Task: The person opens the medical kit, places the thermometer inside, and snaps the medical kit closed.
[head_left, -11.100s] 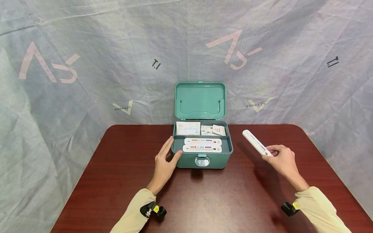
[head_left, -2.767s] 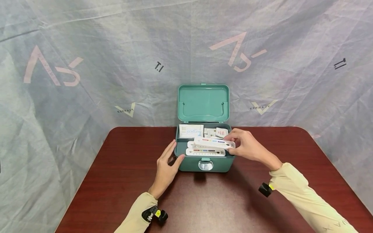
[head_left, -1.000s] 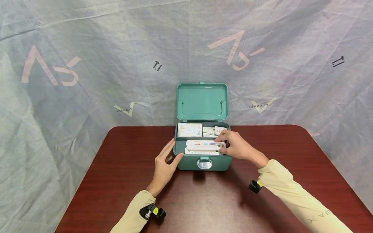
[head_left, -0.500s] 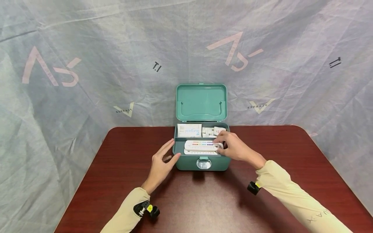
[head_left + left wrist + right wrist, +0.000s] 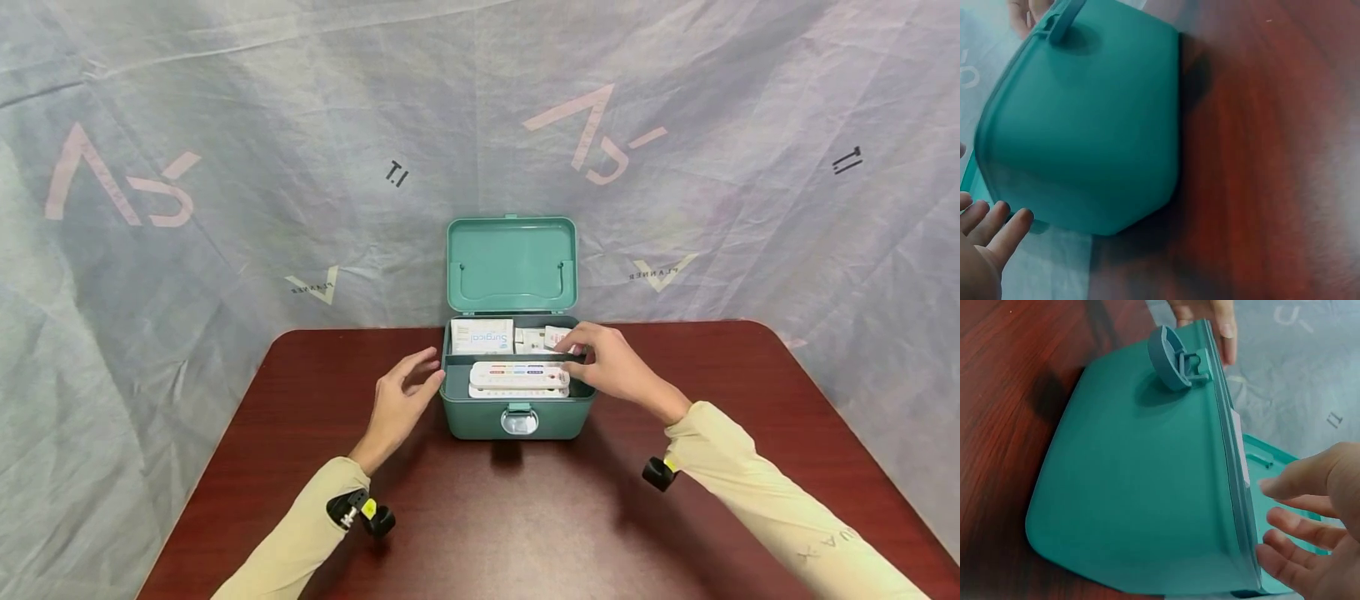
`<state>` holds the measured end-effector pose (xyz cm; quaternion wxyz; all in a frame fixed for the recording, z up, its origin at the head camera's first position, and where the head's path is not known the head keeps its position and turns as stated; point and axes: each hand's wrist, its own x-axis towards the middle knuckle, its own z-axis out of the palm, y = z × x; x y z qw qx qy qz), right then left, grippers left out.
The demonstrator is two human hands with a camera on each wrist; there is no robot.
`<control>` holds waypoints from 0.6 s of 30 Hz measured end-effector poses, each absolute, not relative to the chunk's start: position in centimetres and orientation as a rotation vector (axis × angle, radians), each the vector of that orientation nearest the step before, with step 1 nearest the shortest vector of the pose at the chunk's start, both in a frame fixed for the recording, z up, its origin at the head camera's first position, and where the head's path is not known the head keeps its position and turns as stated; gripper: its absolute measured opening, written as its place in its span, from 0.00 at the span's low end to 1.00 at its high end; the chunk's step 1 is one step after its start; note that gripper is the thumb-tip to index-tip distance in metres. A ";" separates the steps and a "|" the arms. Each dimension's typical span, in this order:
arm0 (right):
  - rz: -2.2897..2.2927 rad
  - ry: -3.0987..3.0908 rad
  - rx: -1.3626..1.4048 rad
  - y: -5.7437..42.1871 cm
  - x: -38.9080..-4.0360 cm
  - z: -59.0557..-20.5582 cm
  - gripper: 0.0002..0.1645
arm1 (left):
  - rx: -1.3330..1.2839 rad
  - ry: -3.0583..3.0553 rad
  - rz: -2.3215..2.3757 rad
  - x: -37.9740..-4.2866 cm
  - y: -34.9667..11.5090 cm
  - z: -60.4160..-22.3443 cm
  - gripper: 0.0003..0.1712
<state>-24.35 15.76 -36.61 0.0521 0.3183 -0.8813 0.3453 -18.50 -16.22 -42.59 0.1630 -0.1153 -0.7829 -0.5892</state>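
A teal box (image 5: 480, 423) stands with its lid (image 5: 512, 260) raised. In its front compartment, flat white wall thermometers (image 5: 516, 375) with coloured scales lie overlapping, one upon another. My right hand (image 5: 621, 368) hovers over the box's right end, thumb and fingers apart beside the thermometers' end, gripping nothing. Seen from the right wrist, its fingers (image 5: 1297, 528) spread at the rim. My left hand (image 5: 396, 407) is just off the box's left side, fingers loosely bent and holding nothing. The left wrist view has those fingers (image 5: 1005, 237) near the box's corner.
Behind the divider, the rear compartment holds a white packet marked Surgical (image 5: 482, 337) and small white packets (image 5: 530, 340). A silver latch (image 5: 520, 421) hangs on the front. The dark red table (image 5: 525, 533) ends at a grey cloth backdrop (image 5: 375, 100).
My right hand brought a thermometer from the right, laid it on the others in the front compartment and let go. My left hand has moved left, off the box's rim.
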 end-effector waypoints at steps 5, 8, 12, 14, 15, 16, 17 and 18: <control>1.123 -2.653 0.849 16.5 -24.7 -36.4 0.12 | -0.300 -2.253 -1.663 -19.1 -16.3 -40.6 0.23; 1.170 -2.664 0.767 16.7 -25.1 -36.2 0.13 | -0.298 -2.256 -1.641 -19.1 -16.0 -38.8 0.22; 1.222 -2.698 0.681 17.0 -26.0 -35.8 0.16 | -0.276 -2.220 -1.626 -20.9 -16.6 -39.5 0.22; 1.251 -2.694 0.659 17.2 -26.4 -35.6 0.17 | -0.259 -2.213 -1.622 -21.9 -16.9 -39.9 0.22; 1.261 -2.693 0.646 17.3 -26.7 -35.6 0.17 | -0.252 -2.212 -1.617 -22.4 -17.0 -40.2 0.22; 1.267 -2.690 0.630 17.5 -26.9 -35.6 0.17 | -0.245 -2.211 -1.610 -22.7 -17.0 -40.2 0.22; 1.268 -2.690 0.612 17.7 -27.1 -35.6 0.17 | -0.240 -2.216 -1.600 -23.0 -17.0 -40.2 0.22; 1.264 -2.691 0.597 17.8 -27.4 -35.6 0.17 | -0.232 -2.226 -1.591 -23.2 -17.0 -40.1 0.22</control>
